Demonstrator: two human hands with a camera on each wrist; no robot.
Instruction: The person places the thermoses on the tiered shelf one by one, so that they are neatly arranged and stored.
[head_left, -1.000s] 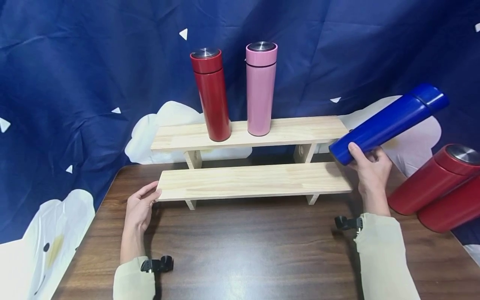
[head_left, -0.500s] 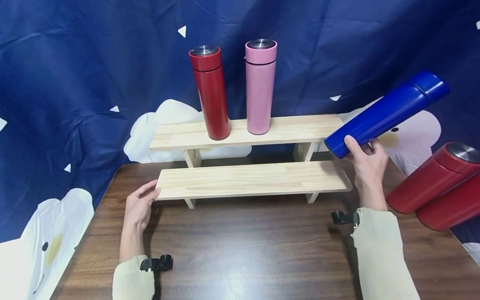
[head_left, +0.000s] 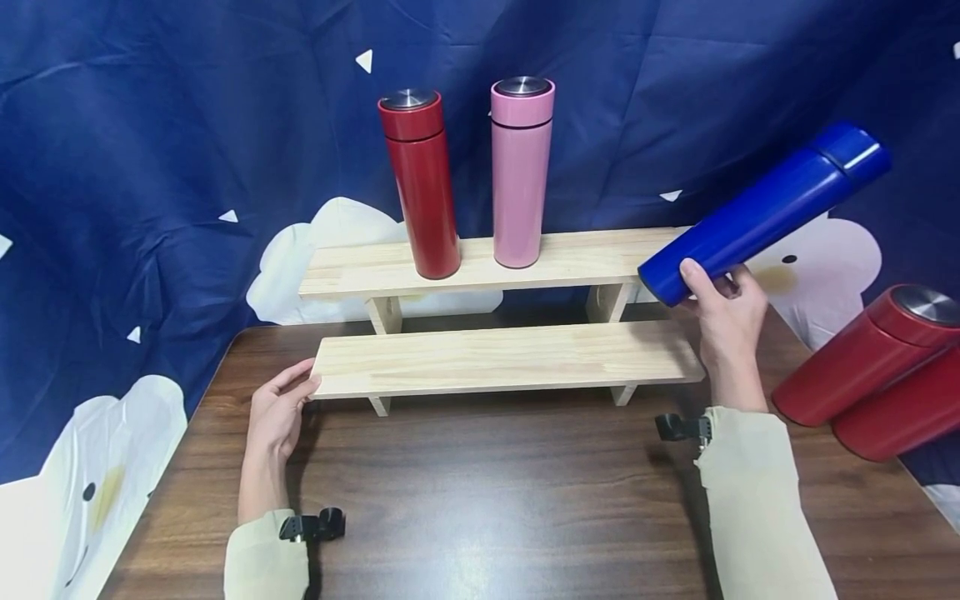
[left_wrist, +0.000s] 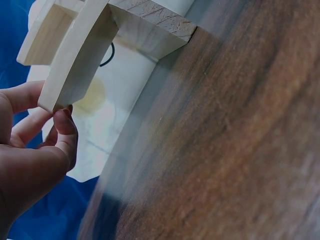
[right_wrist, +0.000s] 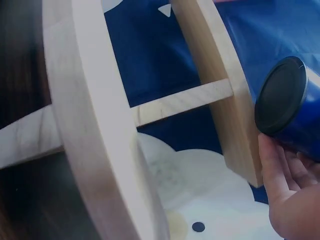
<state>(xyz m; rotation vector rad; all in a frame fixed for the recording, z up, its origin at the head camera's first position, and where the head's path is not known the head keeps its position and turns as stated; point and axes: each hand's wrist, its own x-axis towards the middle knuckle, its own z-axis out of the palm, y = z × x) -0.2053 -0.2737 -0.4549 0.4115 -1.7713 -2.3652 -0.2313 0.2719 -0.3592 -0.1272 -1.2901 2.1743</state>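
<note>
My right hand (head_left: 731, 321) grips a blue thermos bottle (head_left: 765, 218) near its base. The bottle leans up to the right, and its dark round bottom shows in the right wrist view. It overlaps the right end of a two-tier wooden shelf (head_left: 487, 363). On the shelf's upper board stand a red thermos bottle (head_left: 426, 200) and a pink thermos bottle (head_left: 519, 196), both upright with steel-topped lids. At the left end of the lower board, my left hand (head_left: 279, 412) pinches the corner between thumb and fingers, seen closer on the board (left_wrist: 75, 60) in the left wrist view.
Two more red thermos bottles (head_left: 847, 367) stand close together at the table's right edge. The brown wooden table (head_left: 480, 492) carries the shelf, and a dark blue curtain (head_left: 225, 125) with white cloud shapes hangs behind it.
My right hand has raised the blue thermos bottle and shifted it a little left, toward the shelf's upper board. My left hand keeps its hold on the lower board.
</note>
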